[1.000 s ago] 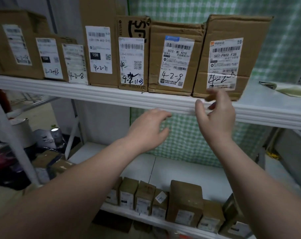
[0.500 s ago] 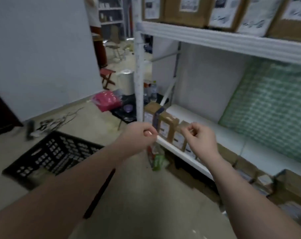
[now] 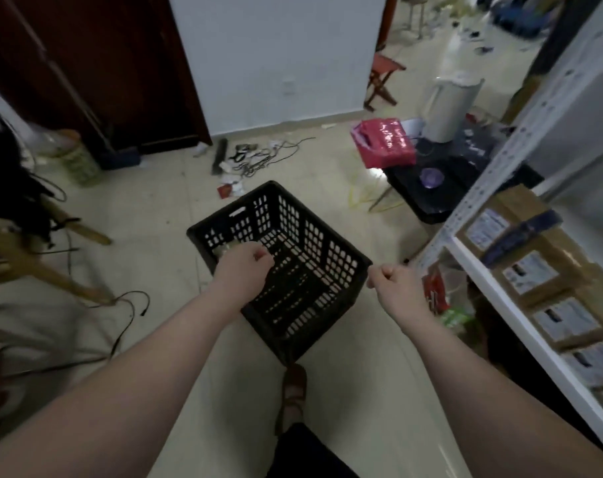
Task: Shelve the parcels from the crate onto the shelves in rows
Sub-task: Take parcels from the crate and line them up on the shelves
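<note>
A black plastic crate [image 3: 322, 270] stands on the floor in front of me. My left hand [image 3: 243, 267] hovers over its near-left side with the fingers curled shut, holding nothing that I can see. A small pale parcel [image 3: 222, 250] peeks out from under that hand inside the crate. My right hand [image 3: 391, 279] is a loose fist just right of the crate's corner, empty. Brown labelled parcels [image 3: 531, 270] stand in a row on the low white shelf [image 3: 521, 326] at the right.
A white perforated shelf post [image 3: 500, 160] rises at the right. A pink bag [image 3: 384, 143], a white bin [image 3: 453, 108] and a black low table [image 3: 441, 181] stand beyond the crate. Cables [image 3: 258, 157] litter the floor. Wooden legs [image 3: 34, 267] jut in at left. My foot [image 3: 293, 391] is near the crate.
My view swung from the upper shelf down and left to the crate. Both hands left the shelf and closed; the left one now hangs over the crate.
</note>
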`<state>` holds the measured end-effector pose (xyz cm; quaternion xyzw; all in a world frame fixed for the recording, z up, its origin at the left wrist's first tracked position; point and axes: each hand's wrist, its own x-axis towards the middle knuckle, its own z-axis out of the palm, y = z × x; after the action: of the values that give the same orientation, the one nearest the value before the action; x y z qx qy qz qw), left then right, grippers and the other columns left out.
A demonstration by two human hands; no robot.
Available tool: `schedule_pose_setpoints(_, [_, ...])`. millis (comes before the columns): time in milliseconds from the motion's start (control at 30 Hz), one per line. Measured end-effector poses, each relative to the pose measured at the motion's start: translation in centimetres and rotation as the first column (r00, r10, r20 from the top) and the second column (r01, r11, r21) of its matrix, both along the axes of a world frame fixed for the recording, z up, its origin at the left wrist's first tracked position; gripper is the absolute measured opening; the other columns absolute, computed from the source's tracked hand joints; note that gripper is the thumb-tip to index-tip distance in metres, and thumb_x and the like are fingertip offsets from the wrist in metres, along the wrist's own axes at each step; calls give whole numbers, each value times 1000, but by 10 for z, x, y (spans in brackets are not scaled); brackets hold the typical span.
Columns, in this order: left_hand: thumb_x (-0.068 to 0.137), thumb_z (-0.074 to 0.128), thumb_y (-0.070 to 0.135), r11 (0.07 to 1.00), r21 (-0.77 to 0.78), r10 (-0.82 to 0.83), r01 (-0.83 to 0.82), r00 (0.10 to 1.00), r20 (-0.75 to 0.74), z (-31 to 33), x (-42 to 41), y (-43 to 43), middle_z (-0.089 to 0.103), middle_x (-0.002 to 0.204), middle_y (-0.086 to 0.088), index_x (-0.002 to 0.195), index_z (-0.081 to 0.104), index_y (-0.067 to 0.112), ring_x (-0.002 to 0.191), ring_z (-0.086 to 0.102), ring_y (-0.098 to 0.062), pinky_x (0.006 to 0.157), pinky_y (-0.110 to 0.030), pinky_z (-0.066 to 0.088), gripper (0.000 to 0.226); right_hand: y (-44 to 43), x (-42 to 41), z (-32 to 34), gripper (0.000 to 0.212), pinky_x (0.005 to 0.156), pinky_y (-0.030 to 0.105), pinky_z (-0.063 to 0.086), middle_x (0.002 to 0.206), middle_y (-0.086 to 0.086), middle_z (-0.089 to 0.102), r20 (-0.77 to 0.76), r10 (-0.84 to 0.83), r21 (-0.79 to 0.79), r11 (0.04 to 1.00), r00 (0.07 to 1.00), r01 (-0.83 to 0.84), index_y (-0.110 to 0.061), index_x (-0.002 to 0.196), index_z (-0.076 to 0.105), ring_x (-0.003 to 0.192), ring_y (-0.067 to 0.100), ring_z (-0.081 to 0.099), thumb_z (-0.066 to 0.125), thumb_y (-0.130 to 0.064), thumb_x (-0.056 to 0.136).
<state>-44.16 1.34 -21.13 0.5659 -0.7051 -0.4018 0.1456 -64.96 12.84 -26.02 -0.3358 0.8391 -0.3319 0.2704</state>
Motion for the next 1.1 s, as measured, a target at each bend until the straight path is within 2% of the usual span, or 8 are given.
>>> schedule_pose_setpoints(133, [95, 43, 11, 982, 76, 173, -170, 985, -23, -30, 12, -70, 59, 92, 2, 94, 64, 16, 66, 49, -7, 48, -19, 37, 22, -79, 3, -36, 29, 54, 22, 33, 60, -3, 52, 96, 115, 91, 988, 989, -124, -10, 66, 63, 61, 11, 48, 58, -21, 93])
schedule_pose_setpoints(367, [94, 46, 10, 933, 269, 224, -240, 970, 91, -88, 27, -181, 57, 104, -4, 100, 59, 22, 85, 52, -18, 69, -28, 43, 19, -196, -2, -88, 13, 84, 32, 48, 88, -3, 64, 201, 216, 293, 917, 955, -269, -19, 87, 68, 95, 17, 60, 58, -26, 93])
schedule_pose_setpoints(467, [94, 48, 11, 921, 293, 224, -256, 965, 139, -119, 34, -213, 56, 107, -7, 108, 59, 18, 72, 50, -11, 59, -23, 41, 20, -234, 4, -109, 9, 86, 33, 49, 95, -5, 63, 244, 234, 330, 892, 941, -308, -22, 94, 66, 102, 16, 60, 59, -27, 92])
schedule_pose_setpoints(633, [91, 51, 14, 904, 290, 233, -313, 932, 279, -187, 43, -262, 43, 129, -14, 129, 55, 14, 89, 55, -25, 59, -24, 44, 38, -280, 29, -156, 34, 75, 23, 38, 85, -11, 54, 258, 289, 393, 840, 922, -374, -18, 122, 61, 90, 11, 56, 62, -35, 92])
schedule_pose_setpoints(700, [89, 52, 16, 905, 309, 188, -292, 927, 326, -213, 44, -280, 37, 139, -17, 134, 52, 16, 112, 52, -33, 86, -36, 50, 45, -292, 41, -179, 45, 69, 21, 38, 82, -12, 53, 279, 273, 417, 829, 921, -372, -16, 131, 55, 79, 5, 53, 63, -35, 92])
schedule_pose_setpoints(800, [93, 51, 25, 945, 286, 7, -158, 884, 467, -243, 45, -302, 17, 155, -16, 141, 43, 22, 143, 18, -32, 117, -37, 19, 49, -313, 64, -216, 60, 82, 26, 45, 111, 1, 61, 273, 239, 449, 825, 932, -344, -15, 141, 45, 101, 17, 57, 65, -40, 90])
schedule_pose_setpoints(900, [93, 49, 26, 981, 191, -116, 17, 847, 519, -277, 54, -321, 17, 157, -14, 141, 44, 25, 146, 6, -32, 116, -39, 8, 49, -336, 90, -260, 75, 93, 31, 45, 139, 10, 46, 225, 257, 489, 805, 940, -337, -18, 147, 35, 122, 26, 50, 66, -46, 86])
schedule_pose_setpoints(1100, [91, 52, 21, 994, -52, -50, 101, 801, 596, -304, 64, -333, 38, 143, -5, 121, 64, 25, 135, 17, -36, 104, -46, 30, 32, -382, 138, -328, 90, 108, 49, 35, 156, 12, 16, 155, 341, 590, 721, 927, -364, -28, 154, 11, 140, 37, 21, 66, -45, 85])
